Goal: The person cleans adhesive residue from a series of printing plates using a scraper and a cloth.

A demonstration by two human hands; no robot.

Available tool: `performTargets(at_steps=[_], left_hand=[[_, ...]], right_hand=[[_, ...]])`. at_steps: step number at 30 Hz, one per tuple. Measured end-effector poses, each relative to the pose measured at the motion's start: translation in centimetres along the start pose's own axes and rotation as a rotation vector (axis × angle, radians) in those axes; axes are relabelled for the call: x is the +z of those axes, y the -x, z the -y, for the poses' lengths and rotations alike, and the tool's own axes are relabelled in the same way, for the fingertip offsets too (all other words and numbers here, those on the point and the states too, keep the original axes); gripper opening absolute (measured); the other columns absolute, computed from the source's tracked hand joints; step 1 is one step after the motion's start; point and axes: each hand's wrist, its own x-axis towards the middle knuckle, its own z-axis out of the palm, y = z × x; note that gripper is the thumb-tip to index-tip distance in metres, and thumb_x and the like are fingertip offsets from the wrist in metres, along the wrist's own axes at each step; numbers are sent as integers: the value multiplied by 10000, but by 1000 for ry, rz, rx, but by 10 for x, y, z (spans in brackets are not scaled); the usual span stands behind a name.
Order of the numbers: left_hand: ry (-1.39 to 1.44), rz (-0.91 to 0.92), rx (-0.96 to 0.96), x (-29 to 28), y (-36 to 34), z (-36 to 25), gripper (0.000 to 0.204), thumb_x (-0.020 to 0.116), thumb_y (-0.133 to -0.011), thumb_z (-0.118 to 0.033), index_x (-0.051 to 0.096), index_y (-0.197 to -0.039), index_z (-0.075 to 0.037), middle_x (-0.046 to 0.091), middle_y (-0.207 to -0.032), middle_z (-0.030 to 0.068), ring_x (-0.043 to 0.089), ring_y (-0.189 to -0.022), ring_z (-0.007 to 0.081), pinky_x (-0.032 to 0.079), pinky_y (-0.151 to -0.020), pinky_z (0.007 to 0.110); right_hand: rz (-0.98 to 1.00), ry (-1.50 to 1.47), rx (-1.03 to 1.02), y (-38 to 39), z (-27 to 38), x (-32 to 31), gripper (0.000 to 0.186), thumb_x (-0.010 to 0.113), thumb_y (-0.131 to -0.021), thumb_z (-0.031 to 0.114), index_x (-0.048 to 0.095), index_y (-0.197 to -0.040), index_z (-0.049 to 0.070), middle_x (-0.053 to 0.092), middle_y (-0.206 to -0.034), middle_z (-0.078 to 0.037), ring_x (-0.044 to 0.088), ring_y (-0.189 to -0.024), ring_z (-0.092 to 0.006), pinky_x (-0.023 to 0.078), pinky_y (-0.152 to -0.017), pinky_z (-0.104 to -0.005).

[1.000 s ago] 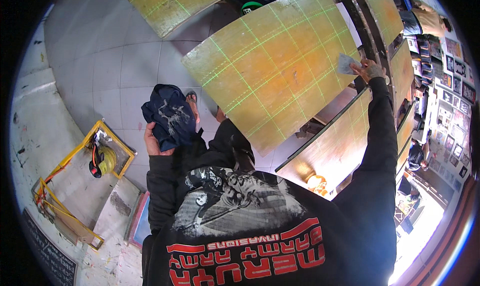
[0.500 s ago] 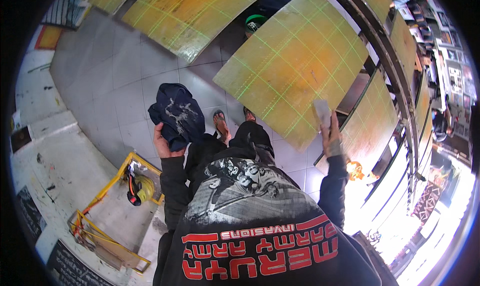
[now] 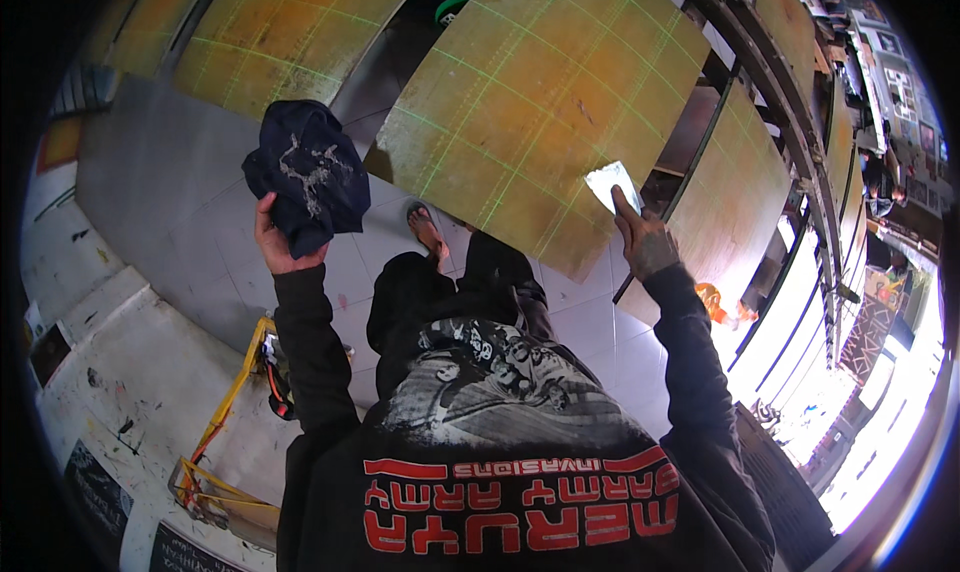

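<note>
My left hand grips a bundled navy cloth with pale grey marks across it, held over the tiled floor. My right hand holds a small pale rectangular flat piece, index finger along it, above or on the near right corner of a yellowish board marked with green grid lines. Whether the piece touches the board I cannot tell. My sandalled foot shows below the board's left near edge.
More gridded boards surround the middle one along a dark metal rail. A white ledge with a yellow frame lies at left. A green round item is under the boards. Other people are at far right.
My right hand has come down from the board's far right side to its near right part with the pale piece. My left hand and cloth have moved forward and slightly left.
</note>
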Motion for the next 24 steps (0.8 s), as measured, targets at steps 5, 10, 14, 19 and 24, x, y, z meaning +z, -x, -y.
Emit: performTargets(at_steps=[5,10,14,19,24], left_hand=[[-44,-206,128,-27,25,14,448,563,-826,-249,566,-1234,-66,624,-1195,101,598,-1091,291,470,-967,441],[66,-261,213,-91,41,38,463,560,-818,-241,561,-1248,-71,600,-1240,110,579,-1120,317,449,-994,457],[171,-287,160,-116,32,63,456,573,-808,-230,575,-1227,-49,607,-1228,119,579,-1120,318,439,-999,468],[152,-309,17,-110,-9,77,389,573,-803,-229,608,-1144,-46,641,-1149,112,607,-1058,298,470,-942,443],[126,-129,-153,-107,-100,91,365,577,-805,-217,612,-1125,-44,659,-1113,121,634,-1014,293,497,-925,430]], right_hand=[[7,80,-150,-56,0,-29,479,484,-958,262,369,-1422,291,591,-865,-249,612,-820,-409,491,-757,-485],[-31,28,-308,-99,19,-50,486,488,-962,229,367,-1432,247,593,-796,-268,607,-761,-419,480,-723,-477],[-30,7,-290,-133,30,-54,485,483,-957,249,357,-1426,267,594,-904,-259,603,-838,-430,482,-765,-503],[-84,-28,-270,-173,56,-64,494,527,-946,173,395,-1420,212,630,-888,-270,635,-827,-407,499,-743,-437],[-74,0,-294,-212,77,-88,478,528,-951,169,407,-1413,194,637,-1058,-236,641,-949,-375,509,-801,-397]])
